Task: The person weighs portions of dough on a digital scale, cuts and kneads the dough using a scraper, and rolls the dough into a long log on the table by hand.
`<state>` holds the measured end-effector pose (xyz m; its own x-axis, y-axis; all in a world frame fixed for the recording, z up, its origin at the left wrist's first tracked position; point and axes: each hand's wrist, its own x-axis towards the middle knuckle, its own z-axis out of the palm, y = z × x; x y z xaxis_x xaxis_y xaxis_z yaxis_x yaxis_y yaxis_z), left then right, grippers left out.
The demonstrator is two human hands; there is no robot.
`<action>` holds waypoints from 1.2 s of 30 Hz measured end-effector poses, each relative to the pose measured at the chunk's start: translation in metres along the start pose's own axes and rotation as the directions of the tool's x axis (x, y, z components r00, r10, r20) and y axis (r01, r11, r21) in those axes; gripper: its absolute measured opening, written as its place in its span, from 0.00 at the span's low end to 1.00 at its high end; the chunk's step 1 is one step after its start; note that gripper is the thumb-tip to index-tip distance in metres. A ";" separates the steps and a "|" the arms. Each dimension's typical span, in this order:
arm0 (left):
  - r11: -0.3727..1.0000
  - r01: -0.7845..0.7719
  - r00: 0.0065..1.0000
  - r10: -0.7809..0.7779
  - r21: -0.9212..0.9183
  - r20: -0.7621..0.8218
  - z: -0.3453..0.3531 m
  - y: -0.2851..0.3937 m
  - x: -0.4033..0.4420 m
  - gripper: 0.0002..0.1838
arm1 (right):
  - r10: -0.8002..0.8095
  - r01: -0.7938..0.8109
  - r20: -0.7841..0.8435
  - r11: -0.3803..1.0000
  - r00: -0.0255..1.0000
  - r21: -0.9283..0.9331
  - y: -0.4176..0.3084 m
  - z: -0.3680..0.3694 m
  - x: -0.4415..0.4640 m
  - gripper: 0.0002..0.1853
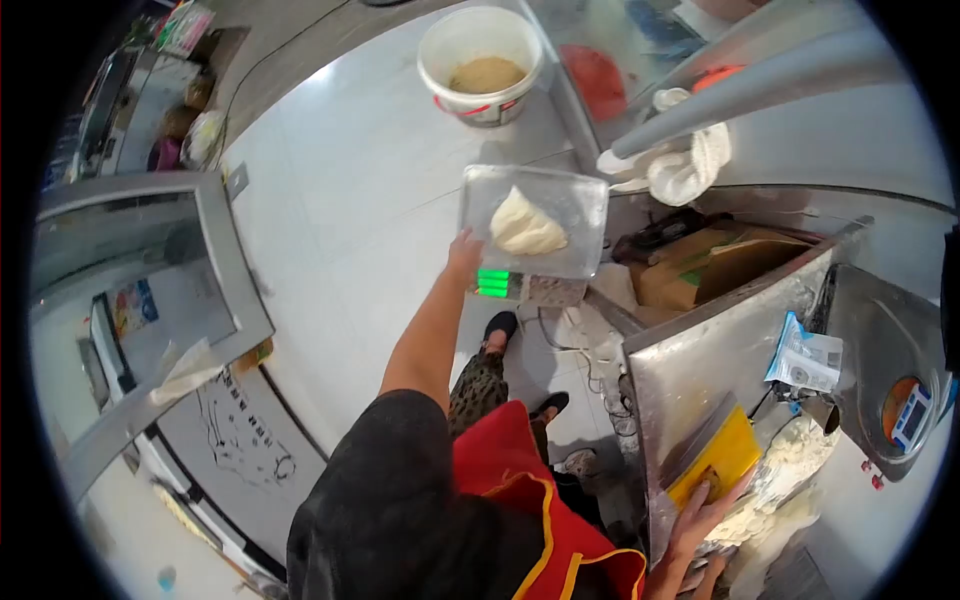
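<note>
My left hand grips the left edge of a clear plastic tray. A pale lump of dough lies in the tray. Just under the tray's near edge is a scale with a green lit display; whether the tray rests on it I cannot tell. Down at the right, my right hand holds a flat yellow scraper with a greyish blade, over the metal worktop. White dough or flour lies beside it. More fingers show below; whose they are is unclear.
A white bucket with brownish contents stands on the floor ahead. A cardboard box sits beyond the worktop, and white cloth hangs by a grey rail. A blue-white packet and a small scale are at right. A framed glass door is at left.
</note>
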<state>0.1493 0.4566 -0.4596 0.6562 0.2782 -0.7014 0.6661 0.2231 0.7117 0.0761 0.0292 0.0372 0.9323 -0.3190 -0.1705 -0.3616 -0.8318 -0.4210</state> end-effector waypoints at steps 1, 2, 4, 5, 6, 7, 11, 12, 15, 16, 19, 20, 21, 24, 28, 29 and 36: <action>0.919 0.152 0.980 -0.187 -0.362 -0.061 -0.006 0.027 -0.030 0.26 | 0.010 -0.010 0.008 1.000 1.000 0.004 -0.002 0.001 0.000 0.36; 0.925 0.173 0.975 -0.209 -0.338 -0.074 -0.017 0.024 -0.040 0.23 | 0.018 -0.018 0.012 1.000 1.000 0.009 -0.003 0.001 -0.001 0.36; 0.932 0.210 0.964 -0.247 -0.295 -0.095 -0.037 0.021 -0.050 0.20 | -0.028 0.028 -0.003 1.000 1.000 -0.006 0.000 0.003 -0.001 0.36; 0.924 0.201 0.968 -0.238 -0.326 -0.079 -0.046 0.016 -0.051 0.20 | -0.051 0.051 -0.013 0.999 0.999 -0.014 -0.001 0.003 -0.001 0.36; 0.914 0.192 0.971 -0.229 -0.357 -0.065 -0.054 0.010 -0.052 0.20 | -0.050 0.050 -0.012 0.999 0.999 -0.022 -0.004 0.003 -0.001 0.36; 0.903 0.189 0.973 -0.225 -0.387 -0.050 -0.064 0.002 -0.057 0.20 | -0.047 0.046 -0.007 0.998 0.999 -0.035 -0.009 0.000 -0.003 0.36; 0.879 0.155 0.981 -0.192 -0.451 -0.038 -0.076 -0.011 -0.054 0.21 | -0.108 0.114 -0.101 0.992 0.989 0.059 -0.035 0.002 -0.004 0.36; 0.901 0.129 0.981 -0.178 -0.415 -0.080 -0.073 -0.010 -0.052 0.23 | -0.198 0.205 -0.114 0.978 0.974 0.046 -0.046 0.003 -0.004 0.37; 0.985 0.070 0.991 -0.086 -0.160 -0.101 -0.052 -0.002 -0.054 0.24 | -0.163 0.179 -0.138 0.978 0.977 0.109 -0.096 0.034 -0.009 0.39; 0.998 0.053 0.992 -0.057 -0.034 -0.112 -0.043 0.002 -0.053 0.25 | -0.212 0.216 -0.042 0.947 0.976 0.236 -0.108 0.052 -0.012 0.39; 0.932 0.039 0.983 0.028 0.361 -0.179 -0.013 0.009 -0.042 0.31 | -0.358 0.319 0.277 0.931 0.891 0.178 -0.131 0.116 -0.002 0.39; 0.926 0.021 0.978 0.059 0.377 -0.198 -0.005 0.015 -0.040 0.33 | -0.410 0.396 0.328 0.911 0.851 0.114 -0.127 0.149 0.004 0.39; 0.919 0.005 0.973 0.087 0.395 -0.216 0.002 0.023 -0.042 0.36 | -0.430 0.394 0.362 0.903 0.827 0.171 -0.119 0.186 0.011 0.40; 0.865 -0.029 0.961 0.162 0.501 -0.223 0.023 0.052 -0.052 0.40 | -0.266 0.225 0.533 0.964 0.803 0.141 -0.132 0.244 0.029 0.40; 0.682 -0.283 0.861 0.491 0.674 -0.135 0.041 0.069 -0.049 0.40 | -0.388 0.379 0.489 0.917 0.781 0.122 -0.139 0.303 0.054 0.40; 0.683 -0.290 0.864 0.488 0.670 -0.122 0.045 0.068 -0.046 0.38 | -0.400 0.401 0.481 0.910 0.780 0.107 -0.142 0.315 0.060 0.40; 0.798 -0.215 0.912 0.371 0.563 -0.177 0.064 0.024 -0.022 0.17 | -0.422 0.497 0.569 0.867 0.705 0.029 -0.146 0.381 0.083 0.40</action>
<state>0.1734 0.3959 -0.4298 0.7825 0.5016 -0.3688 0.5898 -0.4076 0.6971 0.2039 0.2971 -0.2548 0.8059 0.3851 -0.4496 0.1491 -0.8671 -0.4753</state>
